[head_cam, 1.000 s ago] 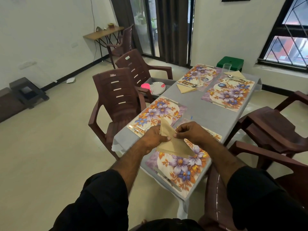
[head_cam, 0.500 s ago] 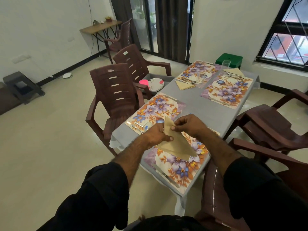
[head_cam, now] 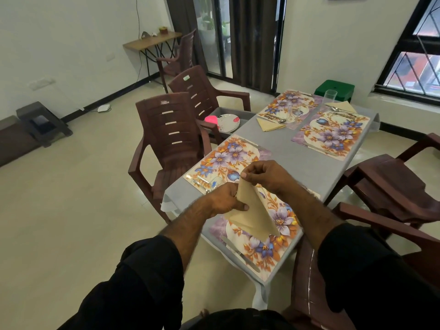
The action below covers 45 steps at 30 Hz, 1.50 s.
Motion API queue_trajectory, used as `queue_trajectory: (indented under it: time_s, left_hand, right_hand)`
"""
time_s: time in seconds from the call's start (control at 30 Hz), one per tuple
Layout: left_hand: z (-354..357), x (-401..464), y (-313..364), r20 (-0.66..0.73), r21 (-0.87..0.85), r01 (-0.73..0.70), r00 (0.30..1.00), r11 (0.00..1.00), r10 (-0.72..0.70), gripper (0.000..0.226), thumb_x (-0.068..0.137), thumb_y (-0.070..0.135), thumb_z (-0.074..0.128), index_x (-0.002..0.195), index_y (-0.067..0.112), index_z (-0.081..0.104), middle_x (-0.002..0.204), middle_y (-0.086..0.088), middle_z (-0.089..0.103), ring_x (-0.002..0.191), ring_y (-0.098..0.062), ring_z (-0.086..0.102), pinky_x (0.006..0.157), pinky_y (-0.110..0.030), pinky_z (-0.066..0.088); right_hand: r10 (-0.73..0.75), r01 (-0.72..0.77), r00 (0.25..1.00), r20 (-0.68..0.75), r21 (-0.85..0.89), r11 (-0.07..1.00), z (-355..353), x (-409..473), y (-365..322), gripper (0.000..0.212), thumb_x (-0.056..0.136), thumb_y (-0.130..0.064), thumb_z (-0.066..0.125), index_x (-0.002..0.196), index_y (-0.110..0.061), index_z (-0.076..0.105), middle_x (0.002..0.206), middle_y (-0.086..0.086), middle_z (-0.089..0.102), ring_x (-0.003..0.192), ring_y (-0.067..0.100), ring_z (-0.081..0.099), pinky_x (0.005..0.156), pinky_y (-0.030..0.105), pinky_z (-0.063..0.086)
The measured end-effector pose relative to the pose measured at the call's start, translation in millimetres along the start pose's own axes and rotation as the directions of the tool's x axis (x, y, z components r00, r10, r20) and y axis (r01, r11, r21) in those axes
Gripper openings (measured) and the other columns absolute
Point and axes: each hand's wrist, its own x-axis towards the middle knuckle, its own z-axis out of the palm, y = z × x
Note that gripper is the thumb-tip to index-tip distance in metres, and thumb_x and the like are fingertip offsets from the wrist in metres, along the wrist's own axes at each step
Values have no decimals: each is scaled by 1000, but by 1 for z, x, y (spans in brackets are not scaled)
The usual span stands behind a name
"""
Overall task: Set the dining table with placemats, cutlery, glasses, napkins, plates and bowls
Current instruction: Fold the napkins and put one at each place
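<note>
Beige napkin point(head_cam: 253, 214) hangs pinched between both hands: right hand point(head_cam: 266, 176) nips its top corner, left hand point(head_cam: 226, 198) grips the left edge. It slants down-right above the nearest floral placemat point(head_cam: 281, 236).

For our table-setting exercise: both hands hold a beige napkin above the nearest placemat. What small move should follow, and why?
Probably finish the fold, then lay it beside the near placemat. The left hand and right hand hold the napkin half-folded in the air, while the far napkins lie flat by theirs.
</note>
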Motion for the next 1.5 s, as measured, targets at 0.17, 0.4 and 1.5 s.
queue_trajectory:
  time_s: [0.17, 0.4, 1.5]
  left_hand:
    - [-9, -2, -21, -34, -386, -6, 999, 922, -7, 41, 90, 6, 80, 131, 7, 71, 130, -16, 72, 125, -40, 65, 110, -58, 52]
    - [-9, -1, -30, -53, -588, -17, 998, 809, -18, 46, 91, 1, 78, 135, 5, 67, 136, -20, 69, 131, -43, 61, 111, -62, 50]
    - [-79, 61, 25, 33, -629, 2, 999, 777, 25, 16, 102, 3, 62, 113, 7, 74, 115, -19, 75, 99, -34, 70, 99, -53, 57]
  right_hand:
    - [10, -9, 1000, -11, 56, 998, -4, -16, 11, 26, 93, -36, 77, 99, -12, 79, 83, 2, 76, 67, 8, 63, 59, 18, 47]
    - [141, -139, 989, 45, -38, 990, -5, -23, 30, 18, 87, -35, 84, 94, -19, 85, 89, 0, 79, 87, 23, 71, 76, 35, 54]
    - [450, -200, 784, -427, 513, 835, -9, -18, -11, 13, 82, -13, 85, 93, -10, 79, 88, 11, 69, 75, 21, 57, 66, 31, 47]
